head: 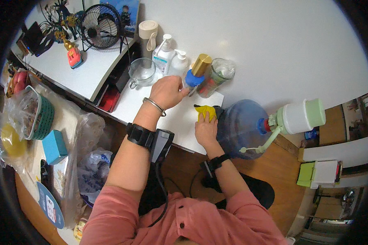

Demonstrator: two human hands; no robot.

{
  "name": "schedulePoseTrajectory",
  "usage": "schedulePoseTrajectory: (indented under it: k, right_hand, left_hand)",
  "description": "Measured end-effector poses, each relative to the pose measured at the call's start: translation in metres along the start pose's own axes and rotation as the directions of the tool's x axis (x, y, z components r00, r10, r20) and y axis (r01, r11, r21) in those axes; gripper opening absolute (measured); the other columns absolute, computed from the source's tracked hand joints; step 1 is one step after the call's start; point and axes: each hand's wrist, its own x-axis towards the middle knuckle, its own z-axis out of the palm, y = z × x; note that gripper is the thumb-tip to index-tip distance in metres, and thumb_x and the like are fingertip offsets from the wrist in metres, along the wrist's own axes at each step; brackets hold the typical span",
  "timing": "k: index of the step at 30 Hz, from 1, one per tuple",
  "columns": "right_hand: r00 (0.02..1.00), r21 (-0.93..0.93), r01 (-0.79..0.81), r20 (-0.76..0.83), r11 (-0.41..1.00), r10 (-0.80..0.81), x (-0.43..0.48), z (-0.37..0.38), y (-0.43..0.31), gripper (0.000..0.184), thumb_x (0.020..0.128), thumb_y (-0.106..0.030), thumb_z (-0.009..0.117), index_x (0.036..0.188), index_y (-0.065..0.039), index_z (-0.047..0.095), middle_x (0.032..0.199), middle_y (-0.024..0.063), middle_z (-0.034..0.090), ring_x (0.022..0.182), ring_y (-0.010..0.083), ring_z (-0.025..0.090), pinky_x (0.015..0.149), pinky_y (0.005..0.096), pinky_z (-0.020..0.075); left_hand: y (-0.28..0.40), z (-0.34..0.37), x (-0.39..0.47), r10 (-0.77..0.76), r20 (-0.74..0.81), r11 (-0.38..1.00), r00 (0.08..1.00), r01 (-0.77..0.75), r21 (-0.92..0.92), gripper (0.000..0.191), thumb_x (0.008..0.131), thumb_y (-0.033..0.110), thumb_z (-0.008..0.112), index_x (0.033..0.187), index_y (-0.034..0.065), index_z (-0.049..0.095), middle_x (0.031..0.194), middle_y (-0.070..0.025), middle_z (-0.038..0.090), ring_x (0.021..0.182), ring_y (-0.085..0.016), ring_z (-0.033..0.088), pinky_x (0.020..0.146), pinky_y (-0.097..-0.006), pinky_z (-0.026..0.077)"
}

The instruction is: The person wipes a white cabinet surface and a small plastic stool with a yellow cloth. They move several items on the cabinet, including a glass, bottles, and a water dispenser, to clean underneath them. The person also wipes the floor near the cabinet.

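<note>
My left hand [168, 92], with a metal bangle at its wrist, is curled beside a bottle with a blue collar [194, 78] and a gold cap [201, 65]. Its thumb is at the bottle's lower part; its other fingertips are hidden, so a grip cannot be told. My right hand [206, 130] has its fingers on a bunched yellow cloth [206, 112] at the right side of the white desk [179, 125]. A tall glass [216, 78] with clear plastic in its mouth stands right of the bottle.
A glass mug [142, 72], white pump bottles [164, 59] and a beige lidded cup [147, 29] stand behind my left hand. A large blue water bottle [243, 125] with a pump [297, 118] is right of the desk. A black fan [99, 27] stands on the raised shelf [92, 73].
</note>
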Motion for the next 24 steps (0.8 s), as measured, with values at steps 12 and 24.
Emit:
schedulePoseTrajectory:
  k: [12, 24]
  right_hand:
    - [0.868, 0.108, -0.478, 0.21, 0.872, 0.45, 0.107, -0.012, 0.036, 0.059, 0.094, -0.032, 0.042, 0.146, -0.007, 0.027, 0.152, 0.0264, 0.016, 0.128, 0.0539, 0.033, 0.105, 0.0598, 0.0293]
    - [0.974, -0.066, -0.195, 0.102, 0.979, 0.201, 0.017, -0.009, 0.0, 0.054, 0.093, -0.03, 0.05, 0.13, 0.008, 0.048, 0.139, 0.035, 0.035, 0.12, 0.0554, 0.04, 0.096, 0.0581, 0.0407]
  left_hand:
    - [0.004, -0.005, 0.001, -0.016, 0.021, 1.0, 1.0, 0.016, -0.006, 0.031, 0.08, 0.032, 0.069, 0.082, 0.0008, 0.068, 0.078, -0.0192, 0.067, 0.076, -0.033, 0.066, 0.07, -0.0404, 0.053]
    - [0.005, 0.005, 0.003, 0.051, 0.024, 0.998, 0.998, -0.052, 0.025, 0.031, 0.082, 0.033, 0.066, 0.079, 0.002, 0.066, 0.075, -0.0146, 0.067, 0.071, -0.031, 0.065, 0.065, -0.0399, 0.051]
